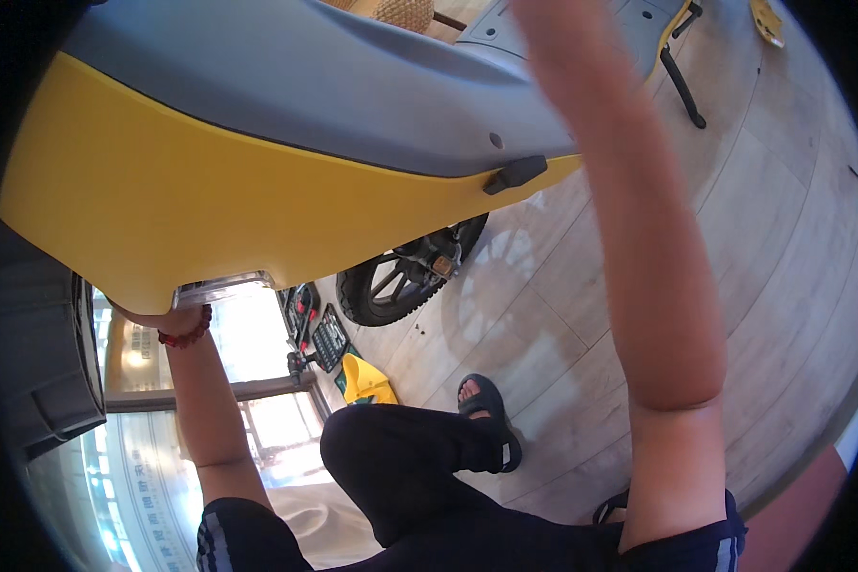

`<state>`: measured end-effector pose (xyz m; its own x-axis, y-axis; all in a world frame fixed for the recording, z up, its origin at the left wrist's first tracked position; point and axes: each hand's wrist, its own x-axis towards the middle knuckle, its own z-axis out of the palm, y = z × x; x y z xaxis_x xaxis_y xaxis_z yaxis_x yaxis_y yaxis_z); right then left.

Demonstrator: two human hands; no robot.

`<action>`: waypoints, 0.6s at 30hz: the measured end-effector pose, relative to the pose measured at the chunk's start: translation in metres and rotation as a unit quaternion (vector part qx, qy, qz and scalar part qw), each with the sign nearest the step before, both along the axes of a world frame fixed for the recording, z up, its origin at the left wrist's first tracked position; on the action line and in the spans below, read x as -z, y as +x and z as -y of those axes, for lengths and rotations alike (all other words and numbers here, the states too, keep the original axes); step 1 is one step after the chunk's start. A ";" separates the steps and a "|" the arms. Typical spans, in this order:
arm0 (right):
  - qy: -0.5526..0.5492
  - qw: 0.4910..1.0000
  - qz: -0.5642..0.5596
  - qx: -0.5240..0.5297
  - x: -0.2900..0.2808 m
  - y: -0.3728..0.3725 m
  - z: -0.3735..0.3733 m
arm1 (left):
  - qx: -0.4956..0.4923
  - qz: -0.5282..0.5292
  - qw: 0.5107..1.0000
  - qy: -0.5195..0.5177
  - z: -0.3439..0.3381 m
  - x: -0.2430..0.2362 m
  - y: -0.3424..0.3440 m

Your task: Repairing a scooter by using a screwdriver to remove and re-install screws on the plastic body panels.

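A scooter's yellow body panel (210, 181) and grey upper panel (353, 86) stretch across the upper left. My left hand (143, 316), with a red bead bracelet at its wrist, reaches under the yellow panel's lower edge, beside a clear lens (224, 288). Its fingers are hidden behind the panel. My right arm stretches forward over the scooter's right side. Only a blurred part of my right hand (548, 29) shows at the top edge, near the grey footboard (500, 33); its fingers are out of sight. A black folded peg (515, 175) sticks out from the yellow panel.
Below the panel is a black wheel (381, 286). An open socket set (330, 337), a black drill-like tool (299, 365) and a yellow piece (367, 381) lie on the floor near my knee. A black stand (683, 91) and another yellow part (767, 24) are far right.
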<state>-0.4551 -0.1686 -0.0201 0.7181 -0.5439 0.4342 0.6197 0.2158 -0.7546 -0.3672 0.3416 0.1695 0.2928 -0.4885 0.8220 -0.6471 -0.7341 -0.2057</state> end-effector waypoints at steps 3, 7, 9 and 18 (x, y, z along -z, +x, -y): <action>0.053 0.998 0.028 0.011 -0.007 -0.006 -0.006 | 0.127 -0.089 0.988 -0.001 0.003 0.000 -0.006; 0.039 0.994 0.069 0.078 -0.035 -0.012 -0.059 | 0.035 0.028 0.990 0.130 0.000 0.001 -0.007; 0.083 0.986 0.089 0.112 -0.043 -0.008 -0.072 | -0.095 0.154 0.977 0.112 0.001 0.004 -0.008; -0.079 0.961 -0.018 -0.265 0.020 -0.029 0.023 | -0.047 0.289 0.927 0.235 0.113 0.019 -0.051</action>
<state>-0.4837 -0.1912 -0.0401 0.8921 -0.0264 0.4511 0.4270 0.3756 -0.8225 -0.4179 0.2287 0.1507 -0.0704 -0.8273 0.5573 -0.2674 -0.5226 -0.8096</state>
